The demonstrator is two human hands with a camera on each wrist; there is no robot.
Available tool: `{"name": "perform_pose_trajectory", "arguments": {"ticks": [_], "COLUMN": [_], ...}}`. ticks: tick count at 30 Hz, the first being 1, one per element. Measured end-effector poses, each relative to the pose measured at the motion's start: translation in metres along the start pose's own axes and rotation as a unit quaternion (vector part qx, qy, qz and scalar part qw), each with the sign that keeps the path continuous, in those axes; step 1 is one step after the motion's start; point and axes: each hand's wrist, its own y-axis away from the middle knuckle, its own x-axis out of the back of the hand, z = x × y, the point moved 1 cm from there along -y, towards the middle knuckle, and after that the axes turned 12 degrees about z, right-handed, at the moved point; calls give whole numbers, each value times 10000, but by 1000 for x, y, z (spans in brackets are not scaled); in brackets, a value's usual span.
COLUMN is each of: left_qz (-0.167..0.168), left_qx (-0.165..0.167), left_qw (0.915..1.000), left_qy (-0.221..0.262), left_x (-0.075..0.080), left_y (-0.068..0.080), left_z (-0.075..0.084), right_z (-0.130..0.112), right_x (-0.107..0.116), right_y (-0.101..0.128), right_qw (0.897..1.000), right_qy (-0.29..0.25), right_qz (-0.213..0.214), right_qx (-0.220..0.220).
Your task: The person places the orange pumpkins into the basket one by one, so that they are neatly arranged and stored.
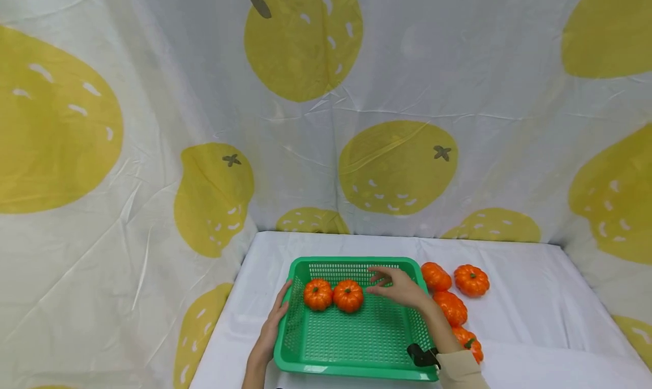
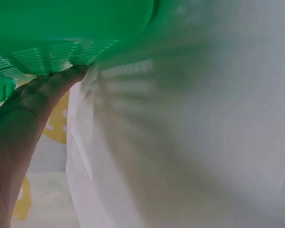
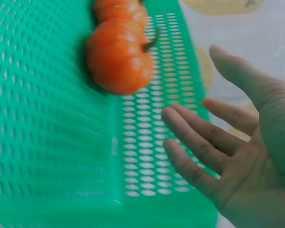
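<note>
Two small orange pumpkins, the left one (image 1: 318, 295) and the right one (image 1: 348, 296), sit side by side in the back left part of a green plastic basket (image 1: 351, 369). My left hand (image 1: 271, 328) touches the basket's left side; in the left wrist view its extended fingers (image 2: 61, 83) lie along the outer wall. Over the right half of the basket, my right hand (image 1: 399, 288) is apart from the pumpkins, its fingers spread and holding nothing. In the right wrist view the nearer pumpkin (image 3: 118, 59) lies beyond the fingertips.
Several more orange pumpkins, among them one at the far right (image 1: 471, 280) and one by the basket wall (image 1: 450, 308), lie right of the basket on the white-covered table (image 1: 535, 298). The right forearm partly covers the nearest pumpkin (image 1: 468, 342). Fruit-printed cloth (image 1: 397, 168) hangs behind.
</note>
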Motion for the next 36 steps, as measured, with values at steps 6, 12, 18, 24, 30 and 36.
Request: {"name": "perform_pose_trajectory", "arguments": {"ticks": [6, 12, 18, 24, 30, 36], "left_qz": [16, -1, -1, -72, -12, -1], "left_qx": [4, 4, -15, -16, -44, -54], "left_qw": [10000, 10000, 10000, 9999, 9999, 10000], "left_qy": [-9, 33, 76, 78, 106, 72], "left_x": [0, 1, 1, -1, -1, -1], "left_y": [1, 1, 1, 0, 0, 0], "left_z": [1, 2, 1, 0, 1, 1], "right_z": [-11, -1, 19, 49, 80, 110], "right_x": [43, 86, 120, 146, 161, 160], "right_y": [26, 56, 83, 103, 113, 115], "right_qw": [9979, 9891, 9757, 9635, 9503, 9453], "right_qy": [23, 605, 1219, 1589, 1819, 1752], "right_qz": [639, 1336, 1717, 1769, 1871, 1928], "right_qx": [-41, -165, -602, -1233, -1696, -1964]}}
